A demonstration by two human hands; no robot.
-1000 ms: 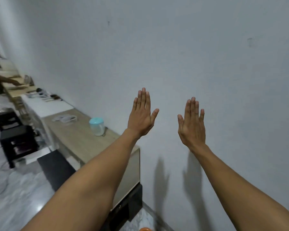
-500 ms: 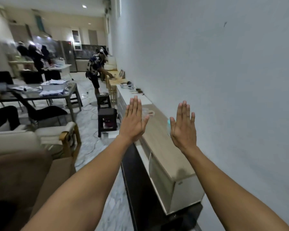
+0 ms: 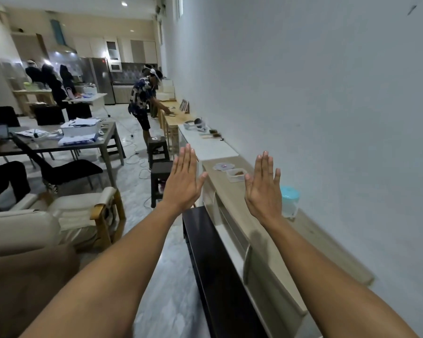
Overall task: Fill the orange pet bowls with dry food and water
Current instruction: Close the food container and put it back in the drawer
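Observation:
My left hand (image 3: pixel 185 182) and my right hand (image 3: pixel 263 189) are raised flat in front of me, backs toward me, fingers straight, holding nothing. Beyond them a long wooden sideboard (image 3: pixel 230 191) runs along the white wall. On it stands a clear container with brown dry food (image 3: pixel 235 174), its lid (image 3: pixel 221 166) lying beside it. A clear water jug with a light-blue lid (image 3: pixel 289 201) stands on the sideboard just right of my right hand, partly hidden by it. No orange bowl is in view.
A black low bench (image 3: pixel 213 259) lies in front of the sideboard. Black stools (image 3: pixel 160 176) stand on the marble floor. A cream armchair (image 3: pixel 59 223) is at the left, a grey table (image 3: pixel 59 145) behind it. A person (image 3: pixel 144 103) bends over a far counter.
My view has swung left from the bare wall to the long room and then settled. My hands stay raised and flat; the food container and jug have come into sight.

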